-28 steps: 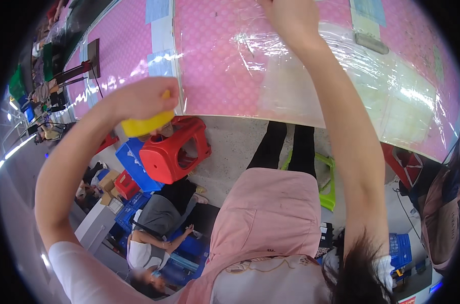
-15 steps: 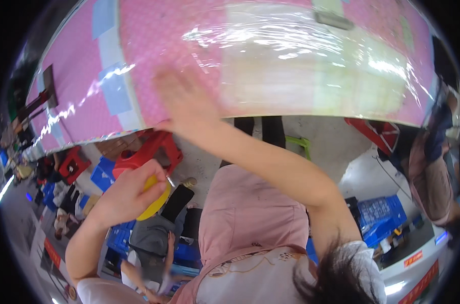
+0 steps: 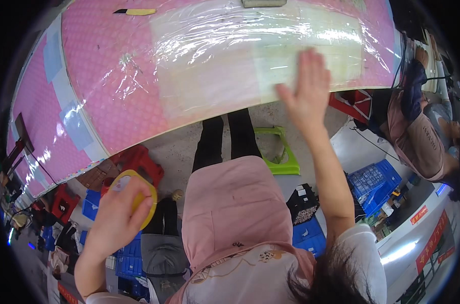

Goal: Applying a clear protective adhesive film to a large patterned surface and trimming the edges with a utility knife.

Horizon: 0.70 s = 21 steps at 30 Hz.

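Observation:
My left hand is closed on a yellow-rimmed round disc, held off the table's near edge at the left. Fingers cover much of the disc, so its exact kind does not show. My right hand, open with fingers stretched out, is over the pale green sheet on the right part of the table, near its front edge; it looks laid flat, slightly blurred. Glossy clear film covers the pink patterned tabletop and the pale sheets.
A yellow-handled knife and a grey bar lie at the table's far side. Below stand a red stool and a green stool. Blue crates stand behind. A person in a pink apron is at the right.
My right hand has swept rightward across the table, from the pink area to the pale green sheet. The view has shifted, and the knife now shows. My left hand keeps hold of the disc.

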### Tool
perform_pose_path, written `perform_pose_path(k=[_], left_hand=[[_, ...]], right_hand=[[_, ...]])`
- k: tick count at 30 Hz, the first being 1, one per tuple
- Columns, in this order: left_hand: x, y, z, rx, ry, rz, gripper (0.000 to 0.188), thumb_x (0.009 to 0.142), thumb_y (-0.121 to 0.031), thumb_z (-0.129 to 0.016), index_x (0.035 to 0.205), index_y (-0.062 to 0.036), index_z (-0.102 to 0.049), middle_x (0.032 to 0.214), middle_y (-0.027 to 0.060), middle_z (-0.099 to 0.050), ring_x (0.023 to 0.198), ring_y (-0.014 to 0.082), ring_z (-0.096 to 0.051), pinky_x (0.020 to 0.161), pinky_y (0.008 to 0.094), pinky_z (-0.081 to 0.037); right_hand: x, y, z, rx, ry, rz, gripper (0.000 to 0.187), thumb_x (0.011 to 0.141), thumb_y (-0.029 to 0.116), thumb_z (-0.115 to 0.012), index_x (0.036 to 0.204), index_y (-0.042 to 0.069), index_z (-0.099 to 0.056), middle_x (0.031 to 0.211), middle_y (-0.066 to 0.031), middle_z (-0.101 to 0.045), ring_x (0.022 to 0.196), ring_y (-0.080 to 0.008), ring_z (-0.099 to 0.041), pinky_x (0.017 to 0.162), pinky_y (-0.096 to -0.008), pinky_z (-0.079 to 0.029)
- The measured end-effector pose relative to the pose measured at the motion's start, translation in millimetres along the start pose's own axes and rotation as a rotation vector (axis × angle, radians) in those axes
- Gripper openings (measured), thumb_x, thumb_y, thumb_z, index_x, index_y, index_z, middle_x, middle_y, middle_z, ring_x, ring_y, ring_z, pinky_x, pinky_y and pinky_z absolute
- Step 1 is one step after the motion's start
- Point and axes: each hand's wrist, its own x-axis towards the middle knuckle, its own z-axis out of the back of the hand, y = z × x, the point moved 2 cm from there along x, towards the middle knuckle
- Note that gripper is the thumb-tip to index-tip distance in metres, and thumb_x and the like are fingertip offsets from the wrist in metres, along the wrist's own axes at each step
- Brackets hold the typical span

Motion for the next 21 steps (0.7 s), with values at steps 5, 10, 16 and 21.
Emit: perform_pose_path(k=[5, 10, 16, 21], left_hand=[[16, -12, -14, -0.074, -0.088, -0.103, 0.012, 0.086, -0.015, -0.055, 0.094, -0.0081, -0.048, 0.079, 0.0150, -0.060, 0.074, 0.0393, -0.058, 0.064, 0.0444, -0.044], [32, -4, -28, -0.231, -0.155, -0.139, 0.012, 0.086, -0.015, -0.055, 0.094, -0.0082, -0.048, 0.083, 0.0147, -0.060, 0.076, 0.0379, -0.059, 0.064, 0.0436, -0.045], [29, -5, -26, -0.220, -0.147, -0.135, 0.013, 0.087, -0.016, -0.055, 0.093, -0.0071, -0.047, 0.079, 0.0121, -0.056, 0.073, 0.0347, -0.058, 0.063, 0.0394, -0.044], [28, -10, -22, -0.140, -0.109, -0.101, 0.013, 0.086, -0.015, -0.056, 0.094, -0.0084, -0.047, 0.083, 0.0119, -0.058, 0.077, 0.0358, -0.058, 0.064, 0.0431, -0.045]], right_hand=[[-27, -6, -12, 0.116, -0.226, -0.322, 0.062, 0.091, 0.033, -0.047, 0.140, 0.001, -0.029, 0.147, -0.0207, -0.023, 0.138, -0.0365, -0.016, 0.109, -0.0497, -0.012], [-57, 105, 32, 0.509, 0.097, -0.126, 0.039, 0.090, 0.014, -0.049, 0.125, -0.003, -0.047, 0.131, -0.0201, -0.044, 0.120, -0.0360, -0.040, 0.100, -0.0433, -0.030], [-38, 154, 36, 1.592, 0.771, -0.546, 0.025, 0.084, 0.012, -0.059, 0.107, 0.002, -0.062, 0.103, -0.0077, -0.062, 0.084, -0.0111, -0.056, 0.072, -0.0237, -0.043], [-20, 156, 43, 1.479, 0.806, -0.185, 0.025, 0.080, 0.010, -0.065, 0.104, 0.003, -0.064, 0.094, -0.0036, -0.063, 0.084, -0.0073, -0.054, 0.065, -0.0203, -0.039]])
